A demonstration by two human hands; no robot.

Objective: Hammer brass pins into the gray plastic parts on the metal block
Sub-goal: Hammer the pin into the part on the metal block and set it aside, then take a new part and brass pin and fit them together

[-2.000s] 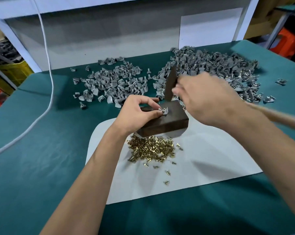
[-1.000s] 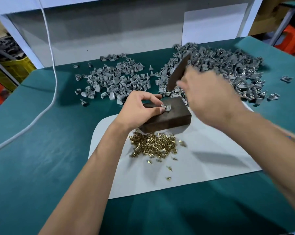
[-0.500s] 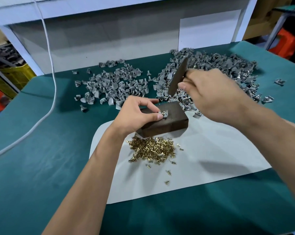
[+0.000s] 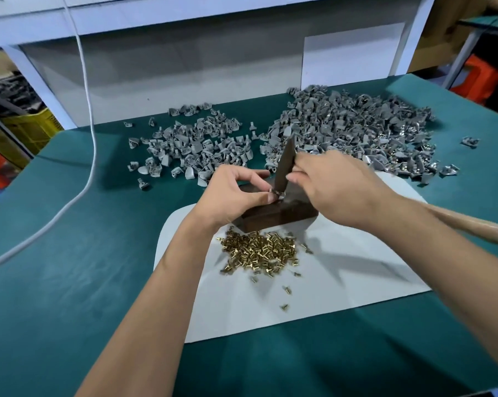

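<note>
A dark metal block [image 4: 282, 214] stands on a white sheet [image 4: 342, 270] in the middle of the green table. My left hand [image 4: 236, 196] pinches a small gray plastic part [image 4: 278, 194] on the block's top. My right hand [image 4: 336, 187] grips a hammer close to its dark head [image 4: 285, 164], which stands on the part. The wooden handle [image 4: 471, 224] sticks out to the right under my forearm. A heap of brass pins [image 4: 259, 250] lies on the sheet just in front of the block.
Two heaps of gray plastic parts lie behind the block: a smaller one [image 4: 196, 147] at the left, a larger one [image 4: 353, 130] at the right. A white cable [image 4: 90, 133] hangs down and runs across the table's left side. A few stray pins [image 4: 285, 306] lie nearer me.
The hammer head has come down from its raised, tilted position onto the part on the block. My left hand has kept its pinch on the part.
</note>
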